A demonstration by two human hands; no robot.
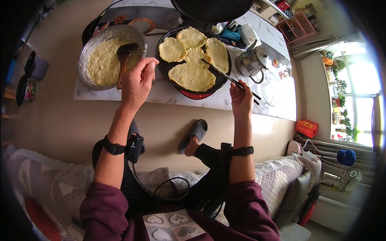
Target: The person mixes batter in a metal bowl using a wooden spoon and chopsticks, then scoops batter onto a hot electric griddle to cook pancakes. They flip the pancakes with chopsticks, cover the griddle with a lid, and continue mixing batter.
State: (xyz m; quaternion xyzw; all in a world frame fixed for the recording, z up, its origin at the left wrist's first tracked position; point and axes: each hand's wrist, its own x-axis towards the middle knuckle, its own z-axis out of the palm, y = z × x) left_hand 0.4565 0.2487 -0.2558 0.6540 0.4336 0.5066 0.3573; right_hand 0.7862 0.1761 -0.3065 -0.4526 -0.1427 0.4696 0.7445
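Observation:
My right hand holds a pair of dark chopsticks slanting over an electric griddle pan. Their tips meet a small flatbread in the middle of the pan. Around it lie an oval flatbread at the front, a round one at the left, and others at the back and right. My left hand, its fingers curled with nothing visible in them, hovers between the pan and a metal bowl of pale batter. Beside this hand, a spatula with a wooden handle rests in the bowl.
The griddle's dark lid stands raised behind. To the right are a metal kettle, a clear glass dish and packets on the marbled table. Below, slippered feet rest on the floor before a quilted sofa.

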